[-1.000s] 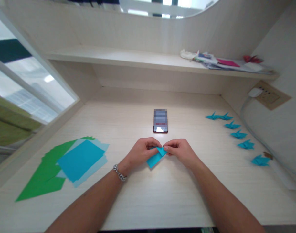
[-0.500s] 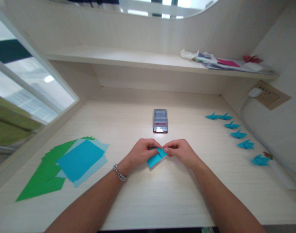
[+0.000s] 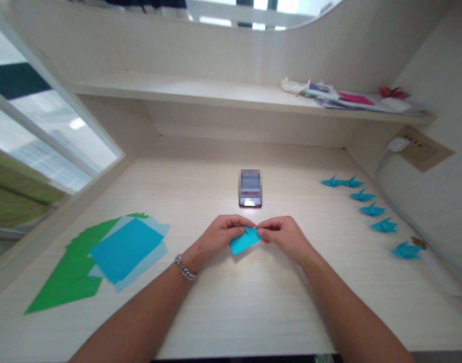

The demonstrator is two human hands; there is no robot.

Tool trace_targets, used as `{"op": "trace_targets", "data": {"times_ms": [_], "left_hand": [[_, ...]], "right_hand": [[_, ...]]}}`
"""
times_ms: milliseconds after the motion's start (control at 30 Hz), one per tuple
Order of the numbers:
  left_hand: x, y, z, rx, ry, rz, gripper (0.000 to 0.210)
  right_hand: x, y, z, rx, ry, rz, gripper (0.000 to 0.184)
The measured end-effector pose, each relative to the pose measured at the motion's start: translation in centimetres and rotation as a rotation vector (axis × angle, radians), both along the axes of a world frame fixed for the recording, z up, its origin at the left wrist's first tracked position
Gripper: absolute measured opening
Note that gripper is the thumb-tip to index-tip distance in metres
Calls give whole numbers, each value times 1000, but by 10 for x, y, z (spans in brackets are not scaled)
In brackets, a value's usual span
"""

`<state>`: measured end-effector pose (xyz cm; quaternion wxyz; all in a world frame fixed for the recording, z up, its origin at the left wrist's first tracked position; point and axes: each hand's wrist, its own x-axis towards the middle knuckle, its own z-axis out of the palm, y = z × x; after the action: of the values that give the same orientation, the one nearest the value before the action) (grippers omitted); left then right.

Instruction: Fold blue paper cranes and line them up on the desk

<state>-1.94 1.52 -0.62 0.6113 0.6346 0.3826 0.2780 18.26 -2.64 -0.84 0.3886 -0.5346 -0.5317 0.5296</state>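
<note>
Between both hands is a small folded sheet of blue origami paper (image 3: 245, 243), held just above or against the desk; I cannot tell which. My left hand (image 3: 228, 233) pinches its upper left part between thumb and fingers. At the right corner, my right hand (image 3: 279, 231) grips the paper with thumb and forefinger. The fingertips of the two hands nearly meet along the top edge and cover part of the folds. A phone (image 3: 250, 188) lies just beyond the hands, its screen blurred.
Blue paper sheets (image 3: 127, 249) overlap green sheets (image 3: 60, 282) on the left of the desk (image 3: 200, 166). Several folded blue paper cranes (image 3: 372, 209) line the right side, near a cable (image 3: 390, 199) from a wall socket (image 3: 422, 147). Papers (image 3: 344, 98) rest on the shelf (image 3: 200, 91).
The folded paper has turned slightly between my fingers, its lower edge now higher and flatter. The diagonal flap that showed on its face is less visible. Both hands have barely shifted.
</note>
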Motion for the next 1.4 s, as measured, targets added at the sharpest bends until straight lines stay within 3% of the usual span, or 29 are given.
{"op": "trace_targets", "data": {"times_ms": [467, 1000, 1300, 1400], "left_hand": [[6, -5, 6, 116, 109, 78, 18], [5, -5, 2, 99, 121, 81, 20], [4, -3, 5, 101, 109, 162, 17], [5, -4, 5, 96, 96, 136, 21]], "right_hand": [[-8, 0, -1, 25, -26, -39, 18], [-8, -3, 5, 82, -103, -26, 14], [-9, 0, -4, 75, 30, -133, 22], [-8, -1, -5, 103, -21, -143, 21]]}}
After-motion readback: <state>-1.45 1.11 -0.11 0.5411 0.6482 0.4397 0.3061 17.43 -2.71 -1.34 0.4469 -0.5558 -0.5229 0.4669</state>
